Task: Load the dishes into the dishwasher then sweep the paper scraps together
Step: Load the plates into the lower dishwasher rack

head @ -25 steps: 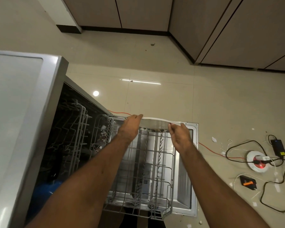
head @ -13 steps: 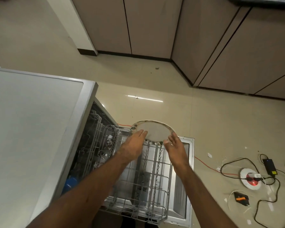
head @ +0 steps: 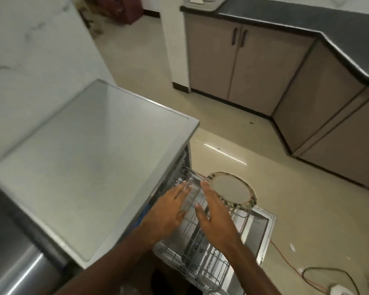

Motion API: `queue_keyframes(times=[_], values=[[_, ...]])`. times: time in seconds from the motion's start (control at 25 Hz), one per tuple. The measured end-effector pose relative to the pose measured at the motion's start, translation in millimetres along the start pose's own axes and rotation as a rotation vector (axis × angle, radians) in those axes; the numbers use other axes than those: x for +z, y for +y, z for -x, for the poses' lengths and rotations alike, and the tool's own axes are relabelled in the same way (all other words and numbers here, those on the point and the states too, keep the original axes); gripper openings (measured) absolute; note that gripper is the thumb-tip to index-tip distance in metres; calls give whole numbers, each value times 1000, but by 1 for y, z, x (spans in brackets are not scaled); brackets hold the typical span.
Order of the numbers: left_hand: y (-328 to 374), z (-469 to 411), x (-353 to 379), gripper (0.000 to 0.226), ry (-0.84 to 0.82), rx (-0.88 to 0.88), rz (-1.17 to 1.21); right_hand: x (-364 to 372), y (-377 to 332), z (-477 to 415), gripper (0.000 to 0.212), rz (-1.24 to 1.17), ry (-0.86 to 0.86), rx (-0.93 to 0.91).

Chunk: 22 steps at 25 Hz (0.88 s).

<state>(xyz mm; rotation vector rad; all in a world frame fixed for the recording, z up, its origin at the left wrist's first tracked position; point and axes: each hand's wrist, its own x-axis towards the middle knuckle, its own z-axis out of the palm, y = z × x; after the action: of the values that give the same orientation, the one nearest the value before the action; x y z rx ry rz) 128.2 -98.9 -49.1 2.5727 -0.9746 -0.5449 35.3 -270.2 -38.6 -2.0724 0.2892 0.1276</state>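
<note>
**Kitchen floor, open dishwasher: one plate racked, both hands free**

Beige tiled floor (head: 264, 145) runs between brown cabinets (head: 254, 71) and the dishwasher (head: 94, 156), whose door lies flat with the wire rack (head: 213, 271) drawn out over it. At the rack's far end stands the plate (head: 230, 191), with a patterned rim, leaning among the tines with its face toward the camera.

The left hand (head: 170, 211) and right hand (head: 215, 218) hover over the middle of the rack, fingers straight and spread. Each grip is released and holds nothing. The right fingertips (head: 203, 184) are just beside the plate's near rim; I cannot tell whether they touch it.

By my reading the loading step is in hand, with this plate set. The next move calls for fetching another dish, if any remain. A dark counter (head: 307, 20) beyond the cabinets carries something white, too blurred to name. Sweeping is not yet begun: a paper scrap (head: 292, 247) lies on the floor off the door's right edge.
</note>
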Motion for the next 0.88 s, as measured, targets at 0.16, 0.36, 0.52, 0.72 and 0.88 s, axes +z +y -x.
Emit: queue_keyframes(times=[0.16, 0.36, 0.52, 0.72, 0.88], values=[[-28, 77, -34, 72, 159, -220, 68, 38, -57, 2, 70, 94, -175, -165], [-61, 201, -54, 70, 385, -506, 112, 122, -134, 12, 68, 125, -429, -348], [-73, 316, -50, 75, 535, -760, 184, 205, -190, 51, 70, 214, -591, -539], [-72, 480, -21, 77, 752, -1011, 261, 301, -242, 139, 69, 205, -773, -713], [-58, 601, 21, 75, 886, -1195, 391, 376, -264, 217, 68, 184, -899, -771]])
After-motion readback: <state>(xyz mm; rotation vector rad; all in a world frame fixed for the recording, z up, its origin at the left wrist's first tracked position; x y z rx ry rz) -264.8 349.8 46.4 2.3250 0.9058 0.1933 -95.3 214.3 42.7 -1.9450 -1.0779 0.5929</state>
